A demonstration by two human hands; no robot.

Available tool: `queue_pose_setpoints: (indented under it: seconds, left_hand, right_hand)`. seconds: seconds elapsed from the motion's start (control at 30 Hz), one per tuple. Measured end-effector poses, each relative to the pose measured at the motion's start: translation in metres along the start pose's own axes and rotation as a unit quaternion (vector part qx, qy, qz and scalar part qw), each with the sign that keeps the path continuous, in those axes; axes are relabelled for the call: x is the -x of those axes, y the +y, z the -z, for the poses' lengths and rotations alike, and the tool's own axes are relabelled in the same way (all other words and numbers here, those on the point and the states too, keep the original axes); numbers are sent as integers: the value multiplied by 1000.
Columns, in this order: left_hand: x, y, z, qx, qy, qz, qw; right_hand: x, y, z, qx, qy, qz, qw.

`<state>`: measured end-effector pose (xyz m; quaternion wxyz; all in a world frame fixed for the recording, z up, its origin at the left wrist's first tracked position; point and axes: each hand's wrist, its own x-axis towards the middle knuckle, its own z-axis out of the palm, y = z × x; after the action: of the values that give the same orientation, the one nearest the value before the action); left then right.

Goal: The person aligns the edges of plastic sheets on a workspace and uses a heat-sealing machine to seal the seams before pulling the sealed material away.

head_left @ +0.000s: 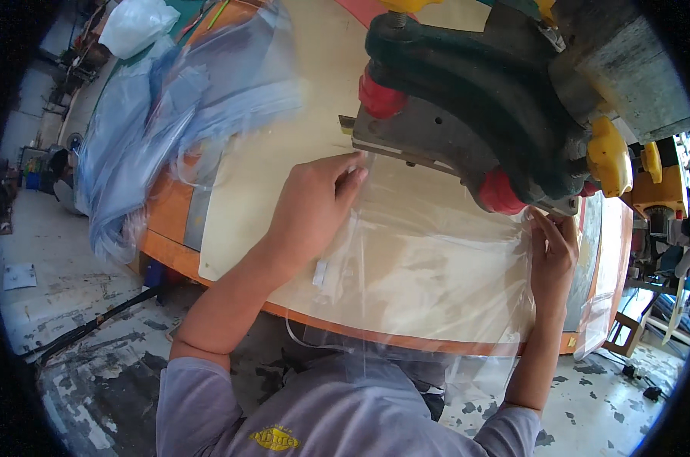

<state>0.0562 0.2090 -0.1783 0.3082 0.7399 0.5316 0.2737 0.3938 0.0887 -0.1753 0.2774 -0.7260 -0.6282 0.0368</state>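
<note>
Peeling floor (116,388) lay around the table (166,221), where a clear sheet (436,274) spread over a cream board (238,228), near the press (467,84). The left hand (314,198) pinched the sheet's far left and the right hand (556,255) its far right, fingertips together; bluish film (154,129) lay heaped leftward.

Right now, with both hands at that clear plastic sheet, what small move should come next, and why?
Probably ease the left hand and right hand slightly apart to smooth the clear sheet: creases run across it toward the right hand, and both seem to pinch its edges near the grey metal plate.
</note>
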Motion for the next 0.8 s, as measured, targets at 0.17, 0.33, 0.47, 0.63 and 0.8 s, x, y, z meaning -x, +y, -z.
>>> queue_pose_setpoints:
  seconds: [0.17,0.33,0.47,0.63,0.8]
  left_hand:
    - [-2,6,0,-18,-14,3,1000]
    - [-1,4,-6,-17,16,-37,999]
    - [1,4,-2,-8,7,-7,1000]
    - [0,9,-2,-26,-3,16,1000]
    - [0,12,-5,-25,-11,38,999]
  right_hand:
    - [2,4,2,11,6,-15,1000]
    - [3,4,5,18,20,-21,999]
    - [-1,-1,1,-5,22,-8,1000]
    - [-1,4,2,-37,32,3,999]
    - [-1,8,3,-51,25,-7,998]
